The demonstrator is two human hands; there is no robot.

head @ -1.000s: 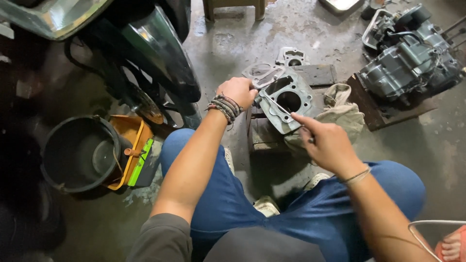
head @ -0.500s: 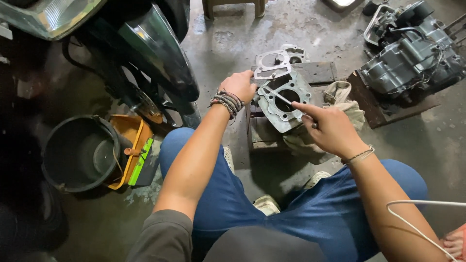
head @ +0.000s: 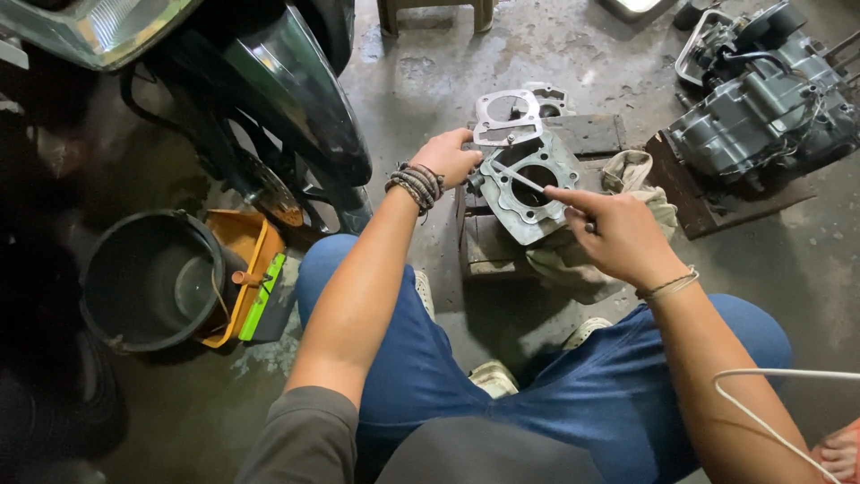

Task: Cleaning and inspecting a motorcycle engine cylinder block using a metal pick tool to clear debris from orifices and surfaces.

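Observation:
A grey metal engine cylinder block (head: 536,194) with a round bore rests tilted on a wooden block (head: 488,246) in front of my knees. My left hand (head: 448,155), wrist wrapped in bead bracelets, grips the block's left edge. My right hand (head: 618,235) pinches a thin flat blade (head: 518,177) and lays its tip on the block's top face beside the bore. A thin metal gasket (head: 508,119) lies just behind the block.
A motorcycle's front wheel and fender (head: 287,116) stand at the left. A black bucket (head: 152,278) and an orange tray (head: 246,269) sit at my left knee. An engine case (head: 761,99) rests on a board at the right. A rag (head: 640,193) lies under my right hand.
The view has shifted, so the block sits lower in frame. My right hand has slid the blade across the block's face; my left hand keeps its grip on the edge.

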